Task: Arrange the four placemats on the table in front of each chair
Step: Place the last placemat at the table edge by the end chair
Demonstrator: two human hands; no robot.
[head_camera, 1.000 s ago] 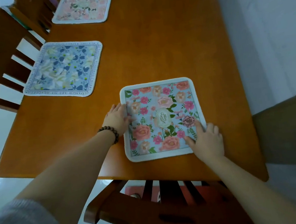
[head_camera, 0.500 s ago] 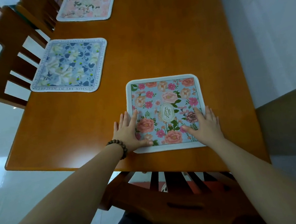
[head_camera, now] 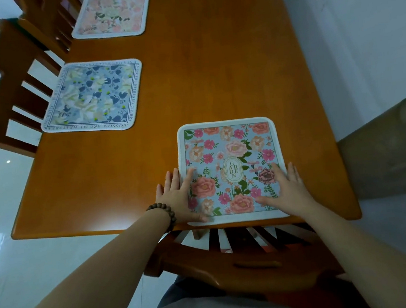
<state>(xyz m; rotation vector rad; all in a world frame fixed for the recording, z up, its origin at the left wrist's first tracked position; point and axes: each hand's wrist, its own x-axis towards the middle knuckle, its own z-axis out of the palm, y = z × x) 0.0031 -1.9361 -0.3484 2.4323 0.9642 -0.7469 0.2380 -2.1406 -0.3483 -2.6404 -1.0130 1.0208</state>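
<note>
Hands rest flat and spread on the nearest placemat: the left hand (head_camera: 177, 201) lies across its left border, fingers partly on the bare table (head_camera: 214, 77), and the right hand (head_camera: 288, 190) presses the lower right area, thumb extended inward. Neither hand pinches anything; both are open, palms down. The floral placemat (head_camera: 230, 166) lies flat at the near edge of the table, squarely in front of the wooden chair (head_camera: 246, 264) below it. Judging by its thin profile and white fabric-like border, it is probably light and flexible, and likely to slide on the polished wood; flat palm pressure suits small corrections, while lifting would best be done at two opposite edges to prevent sagging. Its central emblem reads "GARDEN" in split lettering. Further left, the blue placemat (head_camera: 93, 97) sits before a second chair (head_camera: 3, 99); its border text includes "WITHERED CHERRY" and "BLOSSOM ARE MY HEART". The pink placemat (head_camera: 111, 14) lies beyond. A fourth placemat is not in view.
</note>
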